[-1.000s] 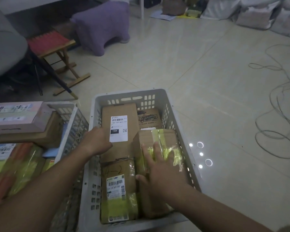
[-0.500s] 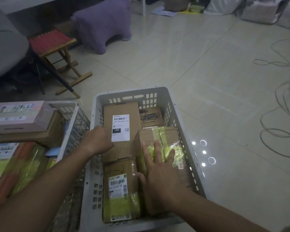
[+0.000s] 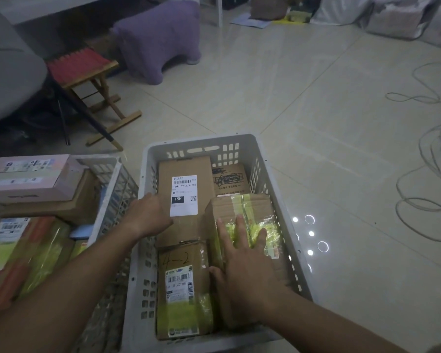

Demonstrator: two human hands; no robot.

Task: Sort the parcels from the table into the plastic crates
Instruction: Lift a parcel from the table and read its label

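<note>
While the right hand [image 3: 247, 271] lies flat, fingers straight and spread, on the yellow-taped brown cardboard parcel [image 3: 245, 220] at the right side of the grey slotted plastic crate [image 3: 148, 250], the left hand [image 3: 148, 217] curls over the left edge of the long brown cardboard box with a white label [image 3: 186, 197]. That box runs lengthwise away from the person, just left of the taped parcel, so the left hand is nearer it.
</note>
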